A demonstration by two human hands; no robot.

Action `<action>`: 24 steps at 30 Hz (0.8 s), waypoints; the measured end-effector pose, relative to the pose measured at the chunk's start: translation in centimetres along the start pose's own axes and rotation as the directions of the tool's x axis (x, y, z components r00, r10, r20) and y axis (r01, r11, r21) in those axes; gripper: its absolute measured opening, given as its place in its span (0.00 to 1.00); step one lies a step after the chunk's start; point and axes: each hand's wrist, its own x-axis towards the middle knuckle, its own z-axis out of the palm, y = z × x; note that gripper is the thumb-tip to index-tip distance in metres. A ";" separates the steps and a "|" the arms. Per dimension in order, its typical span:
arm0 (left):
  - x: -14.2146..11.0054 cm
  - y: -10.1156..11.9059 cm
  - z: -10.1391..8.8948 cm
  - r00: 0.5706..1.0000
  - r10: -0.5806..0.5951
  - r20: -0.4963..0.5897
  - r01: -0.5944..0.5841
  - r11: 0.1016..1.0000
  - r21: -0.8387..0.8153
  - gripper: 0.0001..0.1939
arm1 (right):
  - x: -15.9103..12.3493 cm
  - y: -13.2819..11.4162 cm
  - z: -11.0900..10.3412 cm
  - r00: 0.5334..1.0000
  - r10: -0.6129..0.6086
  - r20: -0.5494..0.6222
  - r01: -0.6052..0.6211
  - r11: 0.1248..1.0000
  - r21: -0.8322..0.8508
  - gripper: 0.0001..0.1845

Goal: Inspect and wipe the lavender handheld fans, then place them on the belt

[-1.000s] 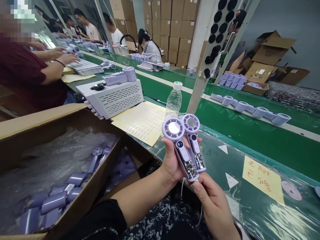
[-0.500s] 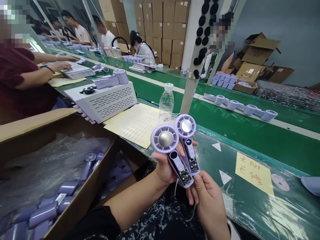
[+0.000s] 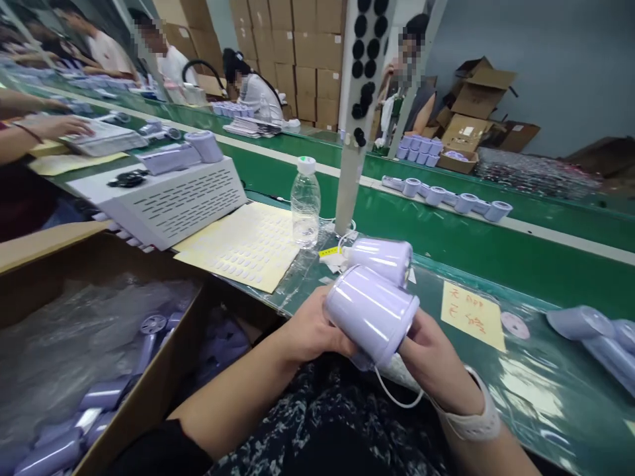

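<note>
Two lilac handheld fans are held together in front of me, turned so their rounded backs face the camera: the nearer fan [image 3: 372, 312] and the farther fan [image 3: 381, 258]. My left hand [image 3: 310, 327] grips them from the left. My right hand [image 3: 430, 360], with a pale wristband, closes on their lower ends from the right. A thin white cable [image 3: 394, 395] loops down beneath the fans.
A cardboard box [image 3: 149, 390] of lilac fan parts sits at my left. On the green bench [image 3: 496, 261] are a yellow sticker sheet [image 3: 238, 248], a water bottle [image 3: 304, 203], a white vented unit [image 3: 169, 201], a yellow note [image 3: 471, 314] and more fans [image 3: 590, 334]. Other people work along the line.
The two fans were upright with their grilles and handles facing me; they are now tipped forward, backs toward the camera. My right hand moved from the handle tips to the fans' right side.
</note>
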 end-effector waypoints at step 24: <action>0.0 -2.0 1.9 0.982 -0.149 0.114 0.152 0.988 -0.012 0.24 | -3.3 0.0 0.5 0.980 0.169 -0.102 -0.085 0.827 0.555 0.14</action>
